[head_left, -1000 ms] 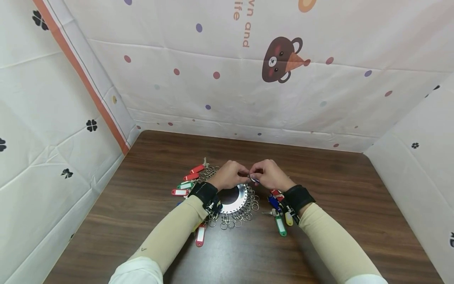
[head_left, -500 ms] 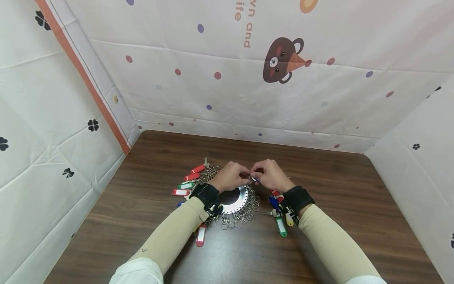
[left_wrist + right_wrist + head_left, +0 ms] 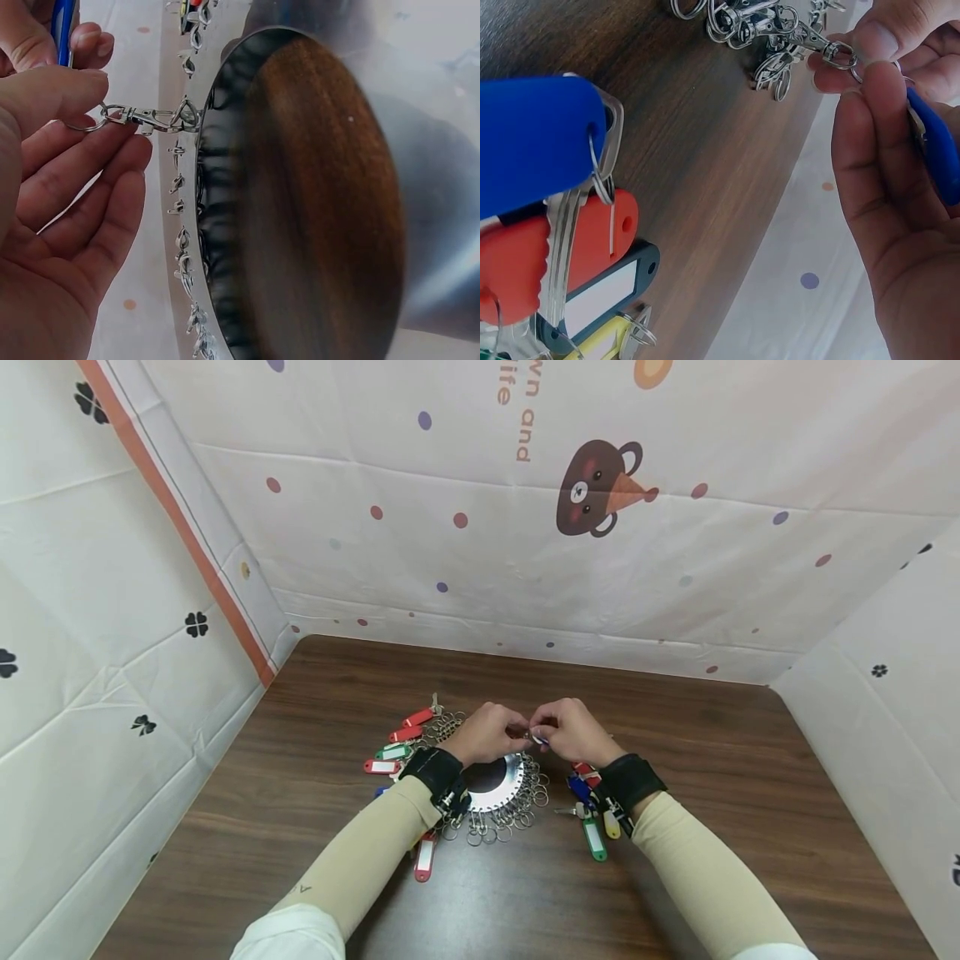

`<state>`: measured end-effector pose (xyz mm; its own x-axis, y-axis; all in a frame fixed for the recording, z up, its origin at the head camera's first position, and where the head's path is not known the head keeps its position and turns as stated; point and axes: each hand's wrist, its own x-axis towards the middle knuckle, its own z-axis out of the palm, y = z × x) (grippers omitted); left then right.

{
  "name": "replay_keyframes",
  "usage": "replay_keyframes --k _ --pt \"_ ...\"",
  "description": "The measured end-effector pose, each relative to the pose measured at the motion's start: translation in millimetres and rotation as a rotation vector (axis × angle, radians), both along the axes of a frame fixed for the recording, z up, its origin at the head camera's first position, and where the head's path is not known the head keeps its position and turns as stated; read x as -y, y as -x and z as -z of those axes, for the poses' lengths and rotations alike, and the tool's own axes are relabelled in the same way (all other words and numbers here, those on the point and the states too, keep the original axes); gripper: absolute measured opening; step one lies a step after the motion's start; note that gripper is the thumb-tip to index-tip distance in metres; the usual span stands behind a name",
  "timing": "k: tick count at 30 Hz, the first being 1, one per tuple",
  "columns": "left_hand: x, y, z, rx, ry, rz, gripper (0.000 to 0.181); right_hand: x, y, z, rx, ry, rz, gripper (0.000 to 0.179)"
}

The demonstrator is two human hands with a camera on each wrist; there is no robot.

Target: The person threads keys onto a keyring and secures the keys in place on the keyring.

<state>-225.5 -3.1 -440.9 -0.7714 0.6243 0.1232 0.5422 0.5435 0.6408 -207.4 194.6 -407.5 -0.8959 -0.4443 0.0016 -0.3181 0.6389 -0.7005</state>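
Observation:
Over the far rim of a metal ring plate [image 3: 501, 797], my two hands meet fingertip to fingertip. My left hand [image 3: 487, 732] pinches a split ring [image 3: 86, 126] between thumb and fingers. That ring hangs from a silver swivel clasp [image 3: 146, 118], which is hooked onto the plate's edge. A blue key tag [image 3: 936, 150] with a key beside it is held by my right hand [image 3: 573, 729], whose thumb and index finger press at the split ring. Fingers partly hide where tag and ring come together. Several more clasps with rings line the plate's edge.
On the brown table [image 3: 712, 793], a small pile with a green key tag [image 3: 595, 839], a blue one, a red one and a yellow one lies right of the plate. Several tags, including a red key tag [image 3: 382, 767], fan out on its left. A patterned cloth [image 3: 360, 552] stands behind.
Hardly anything differs: both hands stay at the same spot over the plate's far edge, with only slight finger movement at the blue tag. The head view has shifted a little.

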Motion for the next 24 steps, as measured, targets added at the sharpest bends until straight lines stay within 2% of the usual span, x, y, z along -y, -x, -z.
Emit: replay_keyframes --k 13,24 --pt "-0.1 -1.9 -0.2 -0.006 -0.010 -0.037 0.021 -0.4 0.7 2.0 -0.011 0.019 0.007 0.015" --pt "1.3 -0.9 -0.9 0.019 -0.019 -0.019 0.020 -0.1 -0.9 -0.8 -0.006 0.021 -0.008 0.017"
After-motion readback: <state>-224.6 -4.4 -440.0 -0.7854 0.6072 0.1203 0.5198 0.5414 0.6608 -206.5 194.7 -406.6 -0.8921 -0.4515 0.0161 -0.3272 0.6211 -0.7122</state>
